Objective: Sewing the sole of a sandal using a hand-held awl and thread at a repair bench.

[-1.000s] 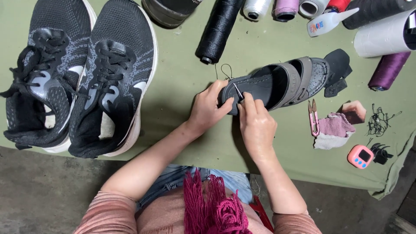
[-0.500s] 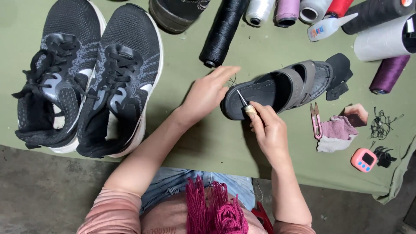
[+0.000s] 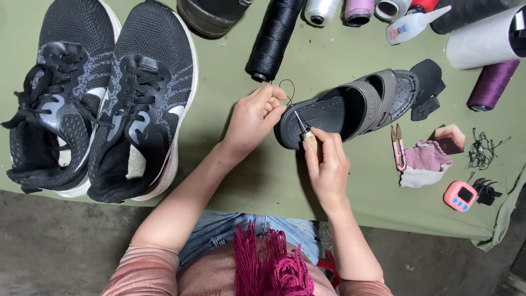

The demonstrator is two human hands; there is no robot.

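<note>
— Since a moment ago the right hand (image 3: 327, 164) has slid a little toward the toe of the sandal (image 3: 350, 107), and the left hand (image 3: 253, 118) has settled back against that same end.

— What is the right hand holding?

— An awl (image 3: 304, 129) with a pale wooden handle. The fingers are closed round the handle, and the metal point rests on the dark sole at the near edge of the toe.

— And the left?

— Half curled, fingertips pinching a thin black thread (image 3: 287, 87) that loops up just above the toe. The thumb side touches the tip of the sandal.

— Where does the sandal lie?

— On the green desk (image 3: 230, 181), right of the middle, toe pointing left, grey straps to the right. A black strap piece (image 3: 427, 87) lies against its heel end.

— What is around it?

— To the left, well apart, a pair of black sneakers (image 3: 104, 104) with white soles, side by side. Behind the hands lies a spool of black thread (image 3: 273, 38) on its side. Farther back are white and pink spools, and a glue bottle (image 3: 413, 24). At the far right, a purple spool (image 3: 491, 85) sits beside a big white roll (image 3: 485, 41).

— And nearer?

— Pink thread snips (image 3: 398, 147) just right of the sandal, then a pinkish cloth (image 3: 424, 161), and a small pink timer (image 3: 460, 195) near the right edge. Bits of black thread are scattered by it.
</note>
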